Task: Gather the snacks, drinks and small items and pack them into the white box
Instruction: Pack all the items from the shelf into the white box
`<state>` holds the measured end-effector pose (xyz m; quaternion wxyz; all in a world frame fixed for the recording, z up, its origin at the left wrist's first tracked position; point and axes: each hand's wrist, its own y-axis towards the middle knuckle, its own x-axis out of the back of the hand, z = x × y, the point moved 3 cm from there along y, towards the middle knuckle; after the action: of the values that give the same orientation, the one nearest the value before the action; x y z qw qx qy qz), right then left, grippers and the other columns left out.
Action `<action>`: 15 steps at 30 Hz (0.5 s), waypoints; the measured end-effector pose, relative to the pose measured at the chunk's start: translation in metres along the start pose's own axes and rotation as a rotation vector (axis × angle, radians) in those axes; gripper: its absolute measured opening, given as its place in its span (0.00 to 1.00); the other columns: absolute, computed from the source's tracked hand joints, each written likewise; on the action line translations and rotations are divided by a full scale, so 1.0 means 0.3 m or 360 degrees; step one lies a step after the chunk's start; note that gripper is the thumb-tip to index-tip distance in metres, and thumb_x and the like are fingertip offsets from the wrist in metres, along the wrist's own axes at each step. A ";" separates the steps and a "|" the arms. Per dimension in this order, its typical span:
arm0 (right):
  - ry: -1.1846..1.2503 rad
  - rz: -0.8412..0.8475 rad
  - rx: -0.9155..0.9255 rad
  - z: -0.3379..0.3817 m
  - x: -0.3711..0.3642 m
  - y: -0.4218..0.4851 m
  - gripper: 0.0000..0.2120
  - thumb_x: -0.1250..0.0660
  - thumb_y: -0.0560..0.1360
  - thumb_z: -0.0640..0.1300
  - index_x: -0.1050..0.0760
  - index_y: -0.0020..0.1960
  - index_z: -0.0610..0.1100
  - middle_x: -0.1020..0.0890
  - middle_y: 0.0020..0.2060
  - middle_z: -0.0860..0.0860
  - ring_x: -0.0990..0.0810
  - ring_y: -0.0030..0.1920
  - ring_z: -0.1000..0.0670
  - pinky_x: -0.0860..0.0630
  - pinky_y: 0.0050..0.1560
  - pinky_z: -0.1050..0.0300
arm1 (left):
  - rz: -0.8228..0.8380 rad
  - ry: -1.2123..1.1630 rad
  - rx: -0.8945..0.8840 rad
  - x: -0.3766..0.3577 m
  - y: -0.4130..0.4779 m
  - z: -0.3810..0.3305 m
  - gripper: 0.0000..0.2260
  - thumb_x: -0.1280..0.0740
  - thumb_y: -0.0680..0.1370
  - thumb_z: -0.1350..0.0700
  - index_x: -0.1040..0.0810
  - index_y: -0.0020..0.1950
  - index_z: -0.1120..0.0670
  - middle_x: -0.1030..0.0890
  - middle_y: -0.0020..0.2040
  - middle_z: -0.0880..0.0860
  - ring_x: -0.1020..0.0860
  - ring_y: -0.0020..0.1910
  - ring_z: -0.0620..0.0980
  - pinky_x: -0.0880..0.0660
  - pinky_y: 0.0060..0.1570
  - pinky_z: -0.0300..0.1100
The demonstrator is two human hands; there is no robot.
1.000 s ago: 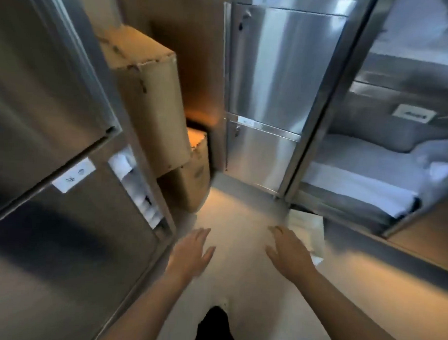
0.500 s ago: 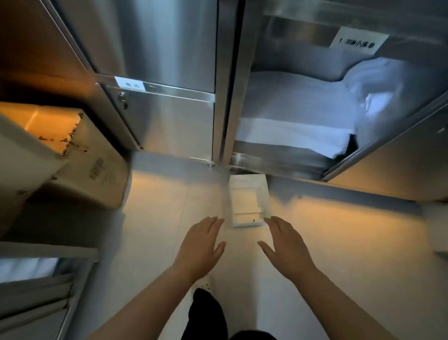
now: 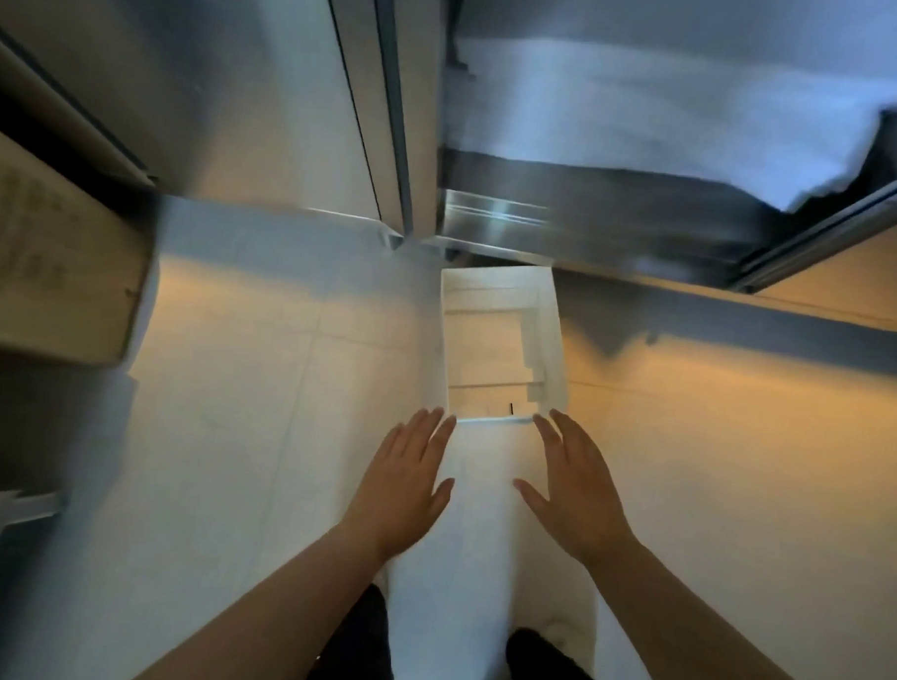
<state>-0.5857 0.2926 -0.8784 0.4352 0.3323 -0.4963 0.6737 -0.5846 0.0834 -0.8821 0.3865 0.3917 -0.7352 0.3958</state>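
A: Which step is this?
B: Fetching the white box: it sits open on the floor at frame centre, below the steel cabinet

A: And the hands?
B: Left hand and right hand are spread flat, empty, flanking its near edge; next they likely need to clasp both sides

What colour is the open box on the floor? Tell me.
White, inside and out: the box shows best in the head view, just beyond both hands.

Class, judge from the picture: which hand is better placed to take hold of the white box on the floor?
Neither clearly. Left hand and right hand flank the white box evenly, open, near its front corners; a two-handed lift looks likely.
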 end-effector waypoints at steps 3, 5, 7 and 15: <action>-0.0041 0.0013 0.0026 -0.114 -0.209 0.109 0.36 0.43 0.75 0.64 0.50 0.76 0.50 0.46 0.76 0.49 0.46 0.75 0.46 0.51 0.74 0.49 | 0.0048 0.0082 -0.0078 -0.230 0.122 0.065 0.29 0.43 0.80 0.44 0.50 0.77 0.51 0.46 0.77 0.51 0.47 0.76 0.51 0.64 0.68 0.42; -0.0062 -0.0014 0.0076 -0.180 -0.328 0.185 0.36 0.43 0.74 0.63 0.49 0.76 0.50 0.46 0.76 0.48 0.46 0.75 0.45 0.49 0.75 0.47 | 0.0048 0.0142 -0.0185 -0.370 0.208 0.103 0.29 0.46 0.81 0.43 0.55 0.77 0.49 0.53 0.78 0.49 0.55 0.76 0.49 0.69 0.66 0.40; -0.0096 -0.0005 0.0120 -0.240 -0.441 0.253 0.36 0.42 0.75 0.63 0.50 0.76 0.50 0.47 0.76 0.47 0.48 0.75 0.45 0.48 0.75 0.46 | 0.0046 0.0214 -0.0283 -0.495 0.280 0.134 0.30 0.47 0.81 0.43 0.59 0.77 0.48 0.59 0.77 0.47 0.61 0.75 0.47 0.71 0.65 0.40; -0.0430 -0.0406 0.0468 -0.384 -0.627 0.402 0.33 0.25 0.66 0.53 0.31 0.67 0.43 0.22 0.60 0.43 0.23 0.60 0.40 0.32 0.63 0.37 | -0.0026 0.0412 -0.0538 -0.731 0.458 0.192 0.31 0.40 0.80 0.51 0.52 0.77 0.52 0.41 0.76 0.56 0.41 0.73 0.55 0.50 0.72 0.48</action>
<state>-0.6226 0.3392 -1.1228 0.3934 0.5393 -0.4005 0.6277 -0.6341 0.1439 -1.1354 0.5412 0.2731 -0.7321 0.3107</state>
